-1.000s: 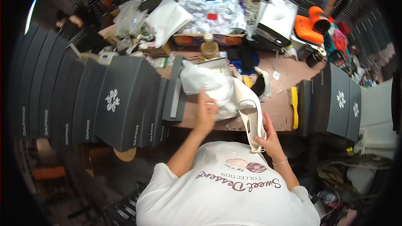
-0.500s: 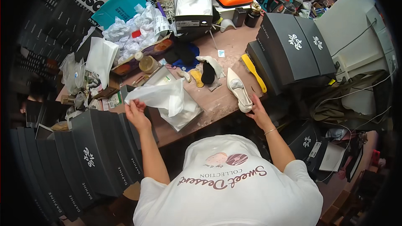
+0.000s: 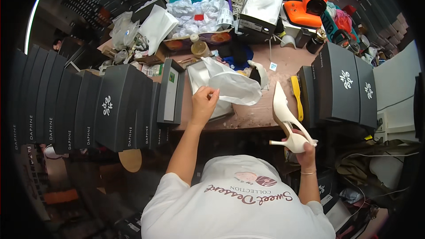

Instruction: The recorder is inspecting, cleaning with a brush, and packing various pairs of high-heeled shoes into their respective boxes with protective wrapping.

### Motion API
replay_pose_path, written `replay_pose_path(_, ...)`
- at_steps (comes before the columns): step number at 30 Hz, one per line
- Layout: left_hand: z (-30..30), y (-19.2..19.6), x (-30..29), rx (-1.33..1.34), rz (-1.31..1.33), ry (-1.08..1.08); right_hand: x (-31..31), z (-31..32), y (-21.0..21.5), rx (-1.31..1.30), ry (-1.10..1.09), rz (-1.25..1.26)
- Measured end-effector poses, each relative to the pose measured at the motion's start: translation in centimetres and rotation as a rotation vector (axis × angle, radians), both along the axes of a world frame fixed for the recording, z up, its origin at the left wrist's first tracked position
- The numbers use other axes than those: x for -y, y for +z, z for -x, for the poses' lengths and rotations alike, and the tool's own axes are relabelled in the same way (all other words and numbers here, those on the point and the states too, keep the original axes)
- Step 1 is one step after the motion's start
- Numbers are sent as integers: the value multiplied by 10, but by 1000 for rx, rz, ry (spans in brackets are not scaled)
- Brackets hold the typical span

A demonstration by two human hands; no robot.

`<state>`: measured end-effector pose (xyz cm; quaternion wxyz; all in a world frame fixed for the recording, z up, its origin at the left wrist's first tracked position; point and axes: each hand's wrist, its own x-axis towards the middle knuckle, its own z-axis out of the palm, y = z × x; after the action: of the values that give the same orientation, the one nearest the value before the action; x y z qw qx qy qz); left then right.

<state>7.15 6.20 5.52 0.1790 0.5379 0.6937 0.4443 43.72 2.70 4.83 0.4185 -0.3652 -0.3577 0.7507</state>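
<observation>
White paper (image 3: 234,85) is pinched by the left hand (image 3: 203,106); near right, a heeled shoe (image 3: 282,109) is gripped by the right hand (image 3: 307,156). Paper-spreading seems underway; flattening seems called for next.

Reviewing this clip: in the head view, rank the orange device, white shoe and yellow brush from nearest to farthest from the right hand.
1. White shoe: in the right hand's grip.
2. Yellow brush: ahead of the hand, right of the shoe's toe.
3. Orange device: far back, beyond the brush.
</observation>
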Motion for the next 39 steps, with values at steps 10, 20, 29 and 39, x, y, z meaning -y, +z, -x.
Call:
replay_pose_path(10,-30,-3,90,-201,-177,-444,52,96,30,-277,-104,230)
replay_pose_path(20,-15,3,149,-103,39,-724,142,108,-11,-707,-285,571)
replay_pose_path(29,-78,32,202,-141,-443,-962,167,151,-4,-247,-412,127)
replay_pose_path(39,-94,33,223,-62,-554,-1219,151,122,-4,-604,-336,184)
